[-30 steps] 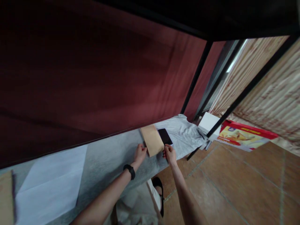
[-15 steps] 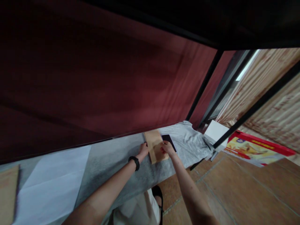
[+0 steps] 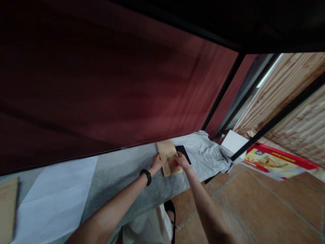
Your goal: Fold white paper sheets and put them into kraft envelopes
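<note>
A flat, folded piece of brown paper (image 3: 167, 150), oblong like an envelope or a paper bag, lies on the grey cloth (image 3: 122, 169) covering the bench. Whether it is one layer or several, I cannot tell. My left hand (image 3: 155, 163) has its fingers closed at the paper's left edge; a black band circles that wrist. On the right side, my right hand (image 3: 182, 160) pinches the paper near its edge, its fingertips over the surface. A dark phone (image 3: 184, 151) lies just beyond my right hand, partly covered by it.
White paper (image 3: 58, 196) and another brown flat piece (image 3: 7, 206) lie at the left. A dark red panel (image 3: 127, 101) rises behind the bench. Black metal posts (image 3: 223, 91) stand at the right, near a white box (image 3: 233, 142) and a red-and-yellow carton (image 3: 274, 161).
Both hands stay at the brown paper's edges, with only a very slight shift of the fingers. The view has moved a little.
</note>
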`<state>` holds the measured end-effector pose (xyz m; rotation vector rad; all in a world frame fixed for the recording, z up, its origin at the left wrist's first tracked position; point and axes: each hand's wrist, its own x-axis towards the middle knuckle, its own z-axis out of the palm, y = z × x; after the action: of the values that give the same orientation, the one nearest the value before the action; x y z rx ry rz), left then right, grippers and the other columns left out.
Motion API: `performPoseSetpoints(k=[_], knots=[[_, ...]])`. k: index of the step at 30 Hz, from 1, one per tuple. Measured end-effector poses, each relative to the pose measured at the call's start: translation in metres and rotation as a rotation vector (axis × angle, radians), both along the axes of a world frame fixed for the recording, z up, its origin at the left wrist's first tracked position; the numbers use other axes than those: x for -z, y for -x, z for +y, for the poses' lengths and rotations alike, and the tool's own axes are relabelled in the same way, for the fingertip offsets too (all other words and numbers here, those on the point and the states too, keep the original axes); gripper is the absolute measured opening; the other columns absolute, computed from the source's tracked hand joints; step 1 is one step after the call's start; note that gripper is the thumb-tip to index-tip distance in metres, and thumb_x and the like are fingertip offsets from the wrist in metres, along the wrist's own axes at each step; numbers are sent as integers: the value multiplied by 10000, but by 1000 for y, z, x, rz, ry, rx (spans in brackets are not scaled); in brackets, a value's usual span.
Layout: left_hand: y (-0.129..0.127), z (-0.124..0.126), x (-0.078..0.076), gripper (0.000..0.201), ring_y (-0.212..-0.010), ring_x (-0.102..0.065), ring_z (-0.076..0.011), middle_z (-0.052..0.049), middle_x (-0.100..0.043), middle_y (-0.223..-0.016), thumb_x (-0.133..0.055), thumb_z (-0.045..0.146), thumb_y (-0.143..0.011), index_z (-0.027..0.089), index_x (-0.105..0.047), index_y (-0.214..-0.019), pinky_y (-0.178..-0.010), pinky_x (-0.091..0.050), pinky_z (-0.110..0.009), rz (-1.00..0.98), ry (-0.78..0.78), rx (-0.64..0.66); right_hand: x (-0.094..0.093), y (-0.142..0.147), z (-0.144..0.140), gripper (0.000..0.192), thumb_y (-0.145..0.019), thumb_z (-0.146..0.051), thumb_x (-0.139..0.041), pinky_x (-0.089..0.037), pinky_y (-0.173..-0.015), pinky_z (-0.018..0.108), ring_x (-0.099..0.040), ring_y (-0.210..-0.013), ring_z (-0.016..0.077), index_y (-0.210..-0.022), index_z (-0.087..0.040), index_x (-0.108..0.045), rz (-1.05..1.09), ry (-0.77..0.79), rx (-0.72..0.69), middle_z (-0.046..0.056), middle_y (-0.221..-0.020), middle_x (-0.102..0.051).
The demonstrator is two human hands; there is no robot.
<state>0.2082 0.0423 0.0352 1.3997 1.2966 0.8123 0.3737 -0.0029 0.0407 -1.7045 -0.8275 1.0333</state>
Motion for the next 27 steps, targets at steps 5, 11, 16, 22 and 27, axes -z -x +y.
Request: performPoseSetpoints(k=[5, 11, 16, 22, 27], knots=[[11, -17, 1, 498, -1248, -584, -248, -128, -648, -1266, -611, 68, -759, 184, -648, -1243, -1083, -437, -344, 142, -201, 102, 1, 4, -25, 513, -854, -286, -595, -541, -516, 285, -634, -538, 186, -1347, -148, -590, -75, -59, 55, -4, -659, -664], [9, -14, -3, 582, -1518, -326, -270, -182, -403, -1597, -504, 98, -865, 102, -509, -1447, -1251, -241, -379, 350, -487, 324, 29, 29, -96, 402, -974, -260, -457, -544, -1002, 438, -668, -1118, 258, -1322, -211, -652, -630, -458, 4, 131, -1219, -693], [-5, 16, -3, 551, -1556, -252, -304, -205, -373, -1626, -472, 205, -949, 81, -461, -1485, -1262, -206, -434, 586, -626, 446, 48, 43, -123, 445, -1033, -235, -420, -437, -1161, 530, -512, -1392, 282, -1454, -249, -564, -884, -507, -139, 119, -1470, -584], [-31, 46, 4, 591, -1564, -226, -329, -228, -352, -1635, -474, 321, -982, 61, -430, -1511, -1268, -166, -452, 682, -637, 455, 57, 40, -127, 458, -1033, -210, -433, -406, -1197, 543, -510, -1405, 269, -1476, -248, -543, -966, -500, -197, 97, -1492, -579], [-42, 54, 16, 609, -1541, -297, -307, -181, -400, -1623, -423, 394, -1006, 103, -413, -1541, -1259, -215, -452, 856, -743, 481, 62, 42, -128, 472, -1017, -170, -438, -443, -1175, 505, -544, -1378, 256, -1477, -207, -536, -1038, -496, -200, 110, -1482, -590]])
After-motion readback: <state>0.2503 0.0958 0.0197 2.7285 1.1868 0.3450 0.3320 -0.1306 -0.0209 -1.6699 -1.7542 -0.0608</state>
